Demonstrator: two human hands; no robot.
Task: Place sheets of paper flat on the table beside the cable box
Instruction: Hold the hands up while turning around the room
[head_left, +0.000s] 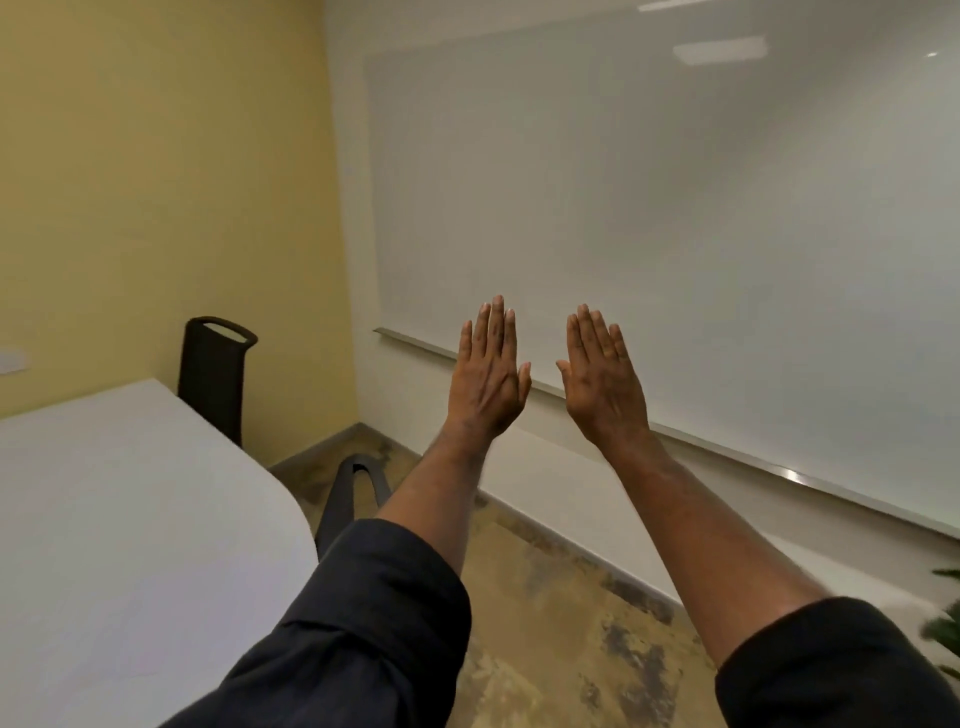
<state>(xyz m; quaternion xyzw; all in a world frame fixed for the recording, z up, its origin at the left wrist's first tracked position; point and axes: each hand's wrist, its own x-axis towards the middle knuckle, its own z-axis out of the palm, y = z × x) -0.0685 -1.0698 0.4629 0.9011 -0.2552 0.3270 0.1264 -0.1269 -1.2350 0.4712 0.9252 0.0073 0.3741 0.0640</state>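
1. Both hands are raised in the middle of the view, backs toward the camera, fingers straight and pressed side by side, pointing to 12 o'clock.
2. The left hand and the right hand are flat and spread, holding nothing; they stand near each other with a gap between the thumbs.
3. Dark sleeves are rolled up toward the elbows (forearms bare).
4. The worktop, white with a rounded corner, lies at 8 o'clock from the hands; the part in view shows no paper and no cable box.
5. A dark chair stands at the worktop's far edge, at 9 o'clock from the left hand; a second chair shows just under the left forearm.
6. A whiteboard fills the wall behind the hands.
7. Green leaves poke in at 4 o'clock.
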